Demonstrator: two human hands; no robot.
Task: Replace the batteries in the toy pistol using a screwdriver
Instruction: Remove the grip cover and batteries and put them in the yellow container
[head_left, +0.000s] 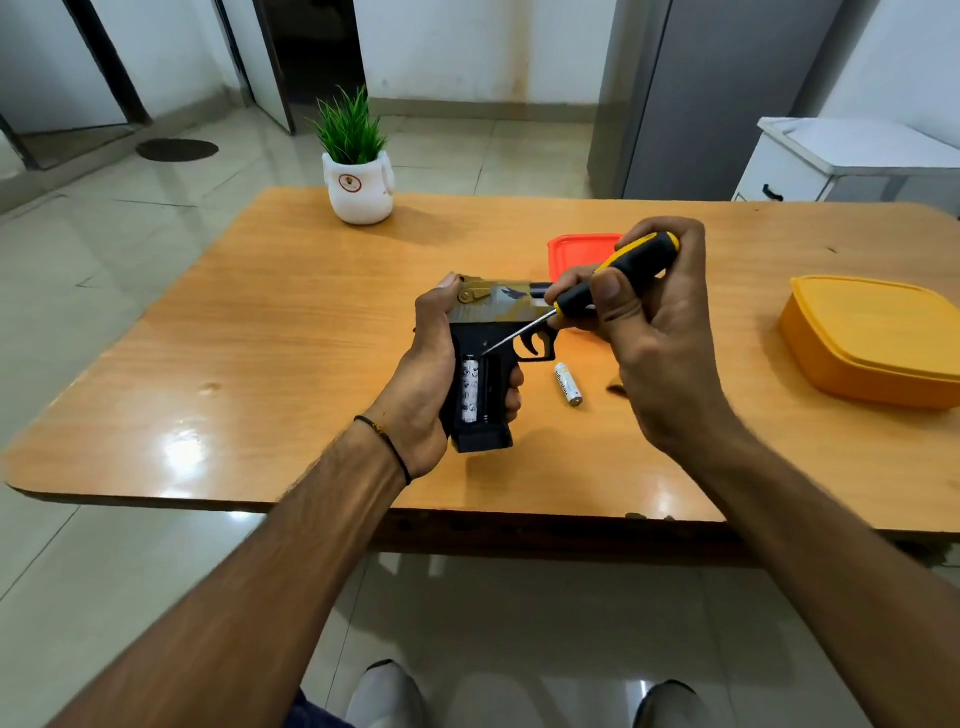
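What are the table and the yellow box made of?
Table: probably wood or wood-look laminate, glossy; grain lines and bright reflections show. Yellow box: likely plastic, smooth with soft sheen, rounded moulded lid.

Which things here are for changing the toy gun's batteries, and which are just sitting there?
For the job:
black and camouflage plastic toy pistol
black-and-yellow-handled screwdriver
white cylindrical battery in the pistol's open compartment
loose white cylindrical battery on the wooden table

Just lying about:
white pot with a green plant
red plastic container
yellow lidded plastic box
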